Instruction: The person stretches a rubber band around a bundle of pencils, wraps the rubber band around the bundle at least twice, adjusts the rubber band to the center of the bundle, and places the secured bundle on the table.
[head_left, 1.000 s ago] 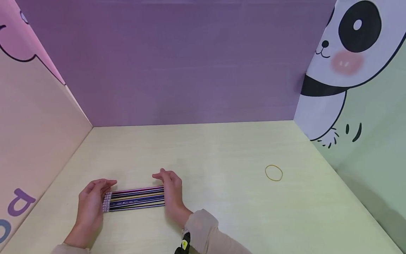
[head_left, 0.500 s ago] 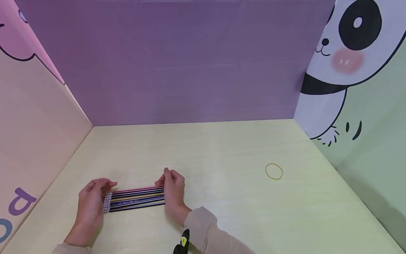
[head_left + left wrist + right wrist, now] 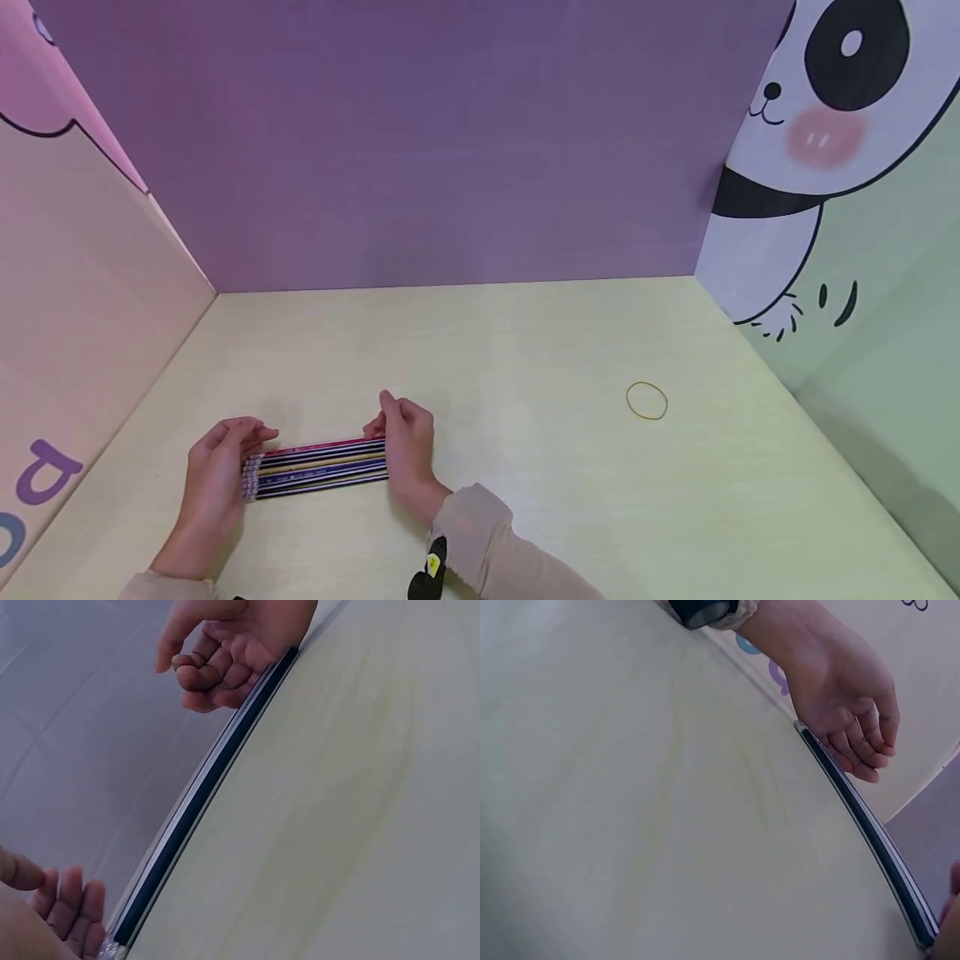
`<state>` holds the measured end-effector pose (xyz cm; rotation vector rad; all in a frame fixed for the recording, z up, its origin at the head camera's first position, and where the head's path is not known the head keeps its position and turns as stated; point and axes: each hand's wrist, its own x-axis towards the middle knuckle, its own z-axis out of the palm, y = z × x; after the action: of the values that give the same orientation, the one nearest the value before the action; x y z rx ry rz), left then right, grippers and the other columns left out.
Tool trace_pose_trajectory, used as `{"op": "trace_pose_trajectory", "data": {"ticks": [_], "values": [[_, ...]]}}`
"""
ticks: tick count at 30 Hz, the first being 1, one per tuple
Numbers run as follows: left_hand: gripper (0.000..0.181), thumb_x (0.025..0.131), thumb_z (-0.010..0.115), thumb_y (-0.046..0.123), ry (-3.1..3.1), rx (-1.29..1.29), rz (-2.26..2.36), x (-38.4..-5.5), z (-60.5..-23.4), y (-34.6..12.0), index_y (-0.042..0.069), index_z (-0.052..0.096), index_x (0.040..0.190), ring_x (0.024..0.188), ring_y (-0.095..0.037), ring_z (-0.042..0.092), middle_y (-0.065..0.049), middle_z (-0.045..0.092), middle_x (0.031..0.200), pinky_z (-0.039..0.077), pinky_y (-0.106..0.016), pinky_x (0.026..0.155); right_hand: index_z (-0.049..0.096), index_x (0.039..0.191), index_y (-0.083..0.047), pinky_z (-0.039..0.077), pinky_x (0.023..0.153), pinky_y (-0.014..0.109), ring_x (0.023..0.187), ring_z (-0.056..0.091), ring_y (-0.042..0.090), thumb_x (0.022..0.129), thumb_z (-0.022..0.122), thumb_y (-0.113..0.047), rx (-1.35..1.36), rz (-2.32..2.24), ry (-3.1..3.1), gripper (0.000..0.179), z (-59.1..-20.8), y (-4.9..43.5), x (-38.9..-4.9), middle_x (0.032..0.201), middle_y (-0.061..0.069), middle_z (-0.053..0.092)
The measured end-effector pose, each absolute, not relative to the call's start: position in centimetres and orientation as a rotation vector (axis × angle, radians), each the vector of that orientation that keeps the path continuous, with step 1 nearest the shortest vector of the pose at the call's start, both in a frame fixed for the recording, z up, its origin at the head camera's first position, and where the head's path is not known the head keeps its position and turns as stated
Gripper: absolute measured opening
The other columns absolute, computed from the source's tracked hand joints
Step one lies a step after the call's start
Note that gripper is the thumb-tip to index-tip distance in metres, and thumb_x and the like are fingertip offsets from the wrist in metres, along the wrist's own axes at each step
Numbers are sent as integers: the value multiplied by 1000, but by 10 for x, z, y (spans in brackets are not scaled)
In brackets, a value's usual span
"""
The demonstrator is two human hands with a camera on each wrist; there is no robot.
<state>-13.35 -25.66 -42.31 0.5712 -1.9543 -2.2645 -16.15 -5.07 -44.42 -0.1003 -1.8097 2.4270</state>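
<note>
A flat row of slim, dark striped pencils (image 3: 322,468) lies side by side on the table, their silvery ends at the left. My left hand (image 3: 213,479) sets its palm side against those ends, fingers loosely bent beyond the row. At the opposite ends my right hand (image 3: 408,446) rests its palm, thumb raised and fingers relaxed. In the left wrist view the pencils (image 3: 199,814) show edge-on between both palms. The right wrist view shows the left hand (image 3: 844,697) with loosely curved fingers not wrapped round the row.
A thin yellow rubber band (image 3: 647,401) lies on the pale table (image 3: 540,500) to the right. A purple panel (image 3: 450,150) closes off the back. Side panels with cartoon drawings, including a panda (image 3: 825,142), stand left and right.
The right hand's fingers have drawn in slightly toward the pencils' far edge. The pencils and left hand stay almost in place, while the head view shifts a little.
</note>
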Motion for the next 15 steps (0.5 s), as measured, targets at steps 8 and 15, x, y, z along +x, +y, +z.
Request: {"op": "trace_pose_trajectory", "data": {"ticks": [8, 15], "values": [[40, 106, 47, 35, -2641, 117, -1851, -132, -415, -279, -2, 61, 117, 92, 2, 63, 6, 70, 101, 46, -10, 80, 68, 98, -19, 46, 95, 33, 103, 62, 9, 89, 74, -37, 381, 2361, -2521, 21, -432, -17, -175, 105, -10, 69], [47, 100, 61, 33, -3036, -311, -1309, -122, -406, -283, 2, 54, 136, 107, -18, 61, -14, 58, 128, 49, -22, 78, 46, 144, -25, 36, 108, 24, 135, 36, 7, 78, 81, -51, 1236, 1039, -3128, 79, -415, -6, -172, 144, -13, 45]]}}
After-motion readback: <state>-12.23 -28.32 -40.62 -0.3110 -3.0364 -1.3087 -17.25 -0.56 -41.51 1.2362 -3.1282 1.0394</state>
